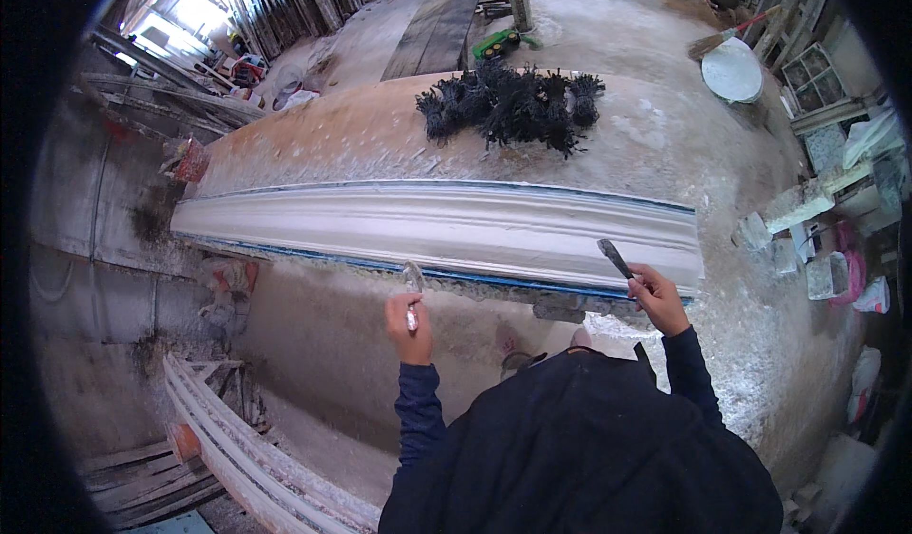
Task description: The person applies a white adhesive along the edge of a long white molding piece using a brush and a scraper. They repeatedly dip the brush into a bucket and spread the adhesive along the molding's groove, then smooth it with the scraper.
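Observation:
A long white plaster moulding with ridged profile lines lies across the bench in front of me, with blue strips along its long edges. My left hand is closed around a small plaster-smeared metal spatula, its blade pointing up by the near edge of the moulding. My right hand grips a putty knife with a dark blade. That blade is over the right part of the moulding; whether it touches the surface I cannot tell.
Bundles of dark fibre lie on the bench beyond the moulding. Behind them is a green tool near a post. A white basin and a broom are at far right. Long pale mouldings stand at lower left.

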### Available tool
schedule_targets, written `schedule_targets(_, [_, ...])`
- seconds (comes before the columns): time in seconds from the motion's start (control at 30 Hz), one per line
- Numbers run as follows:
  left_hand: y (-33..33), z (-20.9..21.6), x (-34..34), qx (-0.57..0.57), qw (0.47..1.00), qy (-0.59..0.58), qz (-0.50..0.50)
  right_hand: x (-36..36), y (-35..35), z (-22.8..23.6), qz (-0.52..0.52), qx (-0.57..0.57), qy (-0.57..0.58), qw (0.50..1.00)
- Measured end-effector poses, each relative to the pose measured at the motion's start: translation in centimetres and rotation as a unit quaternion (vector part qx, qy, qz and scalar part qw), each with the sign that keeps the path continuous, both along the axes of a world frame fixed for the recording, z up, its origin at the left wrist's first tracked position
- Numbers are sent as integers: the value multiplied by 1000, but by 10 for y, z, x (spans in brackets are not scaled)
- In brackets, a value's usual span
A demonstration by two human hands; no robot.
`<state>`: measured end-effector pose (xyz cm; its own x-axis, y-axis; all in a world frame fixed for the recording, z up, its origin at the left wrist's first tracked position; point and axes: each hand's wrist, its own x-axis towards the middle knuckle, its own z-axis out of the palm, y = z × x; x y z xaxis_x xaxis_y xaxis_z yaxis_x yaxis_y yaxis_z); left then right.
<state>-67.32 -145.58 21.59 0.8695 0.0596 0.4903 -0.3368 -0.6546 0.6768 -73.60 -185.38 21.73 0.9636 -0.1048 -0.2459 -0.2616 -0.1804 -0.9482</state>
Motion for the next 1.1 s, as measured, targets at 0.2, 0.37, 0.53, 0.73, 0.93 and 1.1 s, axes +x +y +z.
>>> schedule_targets(0.2, [-104, 2, -10, 13, 985, -9, -173, -18, -21, 8, -35, -24, -14, 999])
schedule_targets(0.37, [-229, -2, -62, 2, 924, 68, -375, -44, -55, 19, -92, -44, -48, 994])
schedule_targets(0.53, [-298, -14, -54, -245, 811, 176, -501, -79, -86, 28, -170, -51, -83, 981])
schedule_targets(0.73, [-279, 13, -46, -226, 861, 113, -441, -128, -125, 24, -247, -61, -80, 964])
schedule_targets(0.93, [-223, 34, -43, 42, 958, 98, -264, -155, -142, 25, -272, -78, -64, 957])
schedule_targets(1.1, [-288, 16, -68, 89, 924, 80, -362, -164, -148, 23, -278, -71, -54, 956])
